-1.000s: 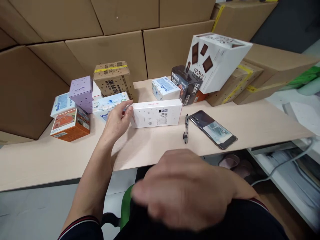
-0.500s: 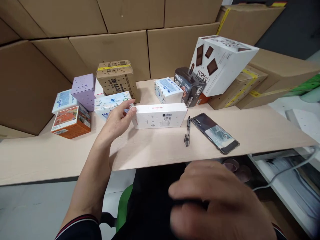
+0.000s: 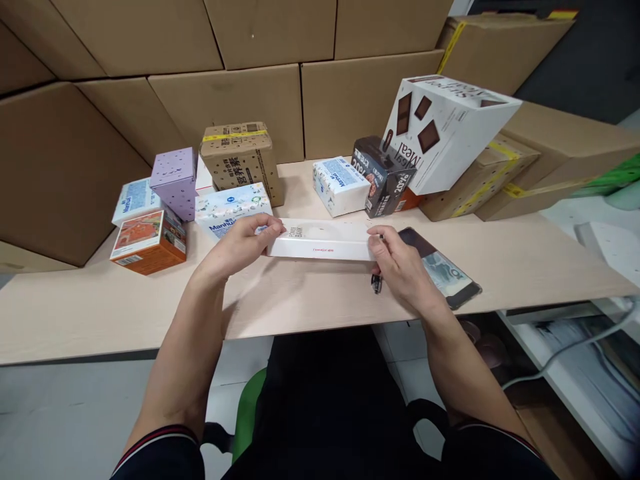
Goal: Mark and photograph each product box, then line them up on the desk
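White box (image 3: 323, 249) at mid-frame is pinched at both ends by the left hand (image 3: 241, 247) and right hand (image 3: 404, 268), which, brushing the adjacent pen (image 3: 377, 284), could roll it off the worktop (image 3: 300, 307).

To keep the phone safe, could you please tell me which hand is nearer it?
Right. The right hand partly covers the phone in view; the left hand is well to its left.

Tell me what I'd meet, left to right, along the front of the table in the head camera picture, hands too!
Orange box → left hand → long white box → right hand → phone. I skipped things whose places overlap.
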`<state>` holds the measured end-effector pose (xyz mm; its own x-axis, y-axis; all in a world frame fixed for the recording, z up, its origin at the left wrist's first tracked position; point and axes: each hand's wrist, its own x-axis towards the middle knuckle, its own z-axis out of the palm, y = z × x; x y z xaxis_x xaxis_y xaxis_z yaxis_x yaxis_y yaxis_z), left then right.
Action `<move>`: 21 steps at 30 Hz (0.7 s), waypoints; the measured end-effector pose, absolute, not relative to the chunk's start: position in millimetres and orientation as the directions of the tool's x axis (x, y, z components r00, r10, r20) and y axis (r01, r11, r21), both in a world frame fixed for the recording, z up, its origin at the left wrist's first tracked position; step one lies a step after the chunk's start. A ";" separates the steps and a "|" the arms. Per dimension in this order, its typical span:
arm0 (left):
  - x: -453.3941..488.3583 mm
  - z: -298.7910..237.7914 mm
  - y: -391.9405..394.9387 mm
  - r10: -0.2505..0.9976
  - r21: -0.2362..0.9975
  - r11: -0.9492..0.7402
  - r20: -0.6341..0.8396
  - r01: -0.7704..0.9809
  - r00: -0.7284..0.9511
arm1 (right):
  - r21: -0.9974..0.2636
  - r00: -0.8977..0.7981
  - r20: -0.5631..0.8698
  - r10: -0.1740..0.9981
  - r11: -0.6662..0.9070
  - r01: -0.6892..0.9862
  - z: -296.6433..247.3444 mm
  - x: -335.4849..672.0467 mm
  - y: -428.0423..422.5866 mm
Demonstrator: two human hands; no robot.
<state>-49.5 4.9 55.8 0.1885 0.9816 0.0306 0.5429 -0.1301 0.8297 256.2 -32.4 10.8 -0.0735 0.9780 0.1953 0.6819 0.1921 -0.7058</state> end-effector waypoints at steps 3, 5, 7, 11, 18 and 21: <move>-54.0 50.5 6.3 0.977 0.748 -0.165 0.036 0.643 0.208 | -0.632 -0.130 0.191 0.973 0.223 0.742 8.5 253.9 -33.6; -56.8 48.1 6.8 0.975 0.702 -0.147 -0.014 0.697 0.220 | -0.616 -0.147 0.190 0.971 0.234 0.752 7.4 255.0 -32.9; -59.3 46.1 7.5 0.971 0.685 -0.134 -0.055 0.716 0.234 | -0.639 -0.150 0.187 0.971 0.236 0.732 6.8 258.8 -32.2; -62.7 43.5 8.8 0.951 0.656 -0.171 -0.086 0.735 0.298 | -0.569 -0.144 0.254 0.957 0.268 0.777 7.4 271.1 -35.3; -55.3 50.3 4.9 0.929 0.480 -0.203 -0.180 0.853 0.322 | -0.038 -0.303 0.054 0.951 0.306 0.951 9.7 276.9 -49.7; -46.6 50.7 2.8 0.947 0.458 -0.195 -0.143 0.867 0.289 | 0.053 -0.342 0.071 0.937 0.338 0.940 8.8 272.9 -49.3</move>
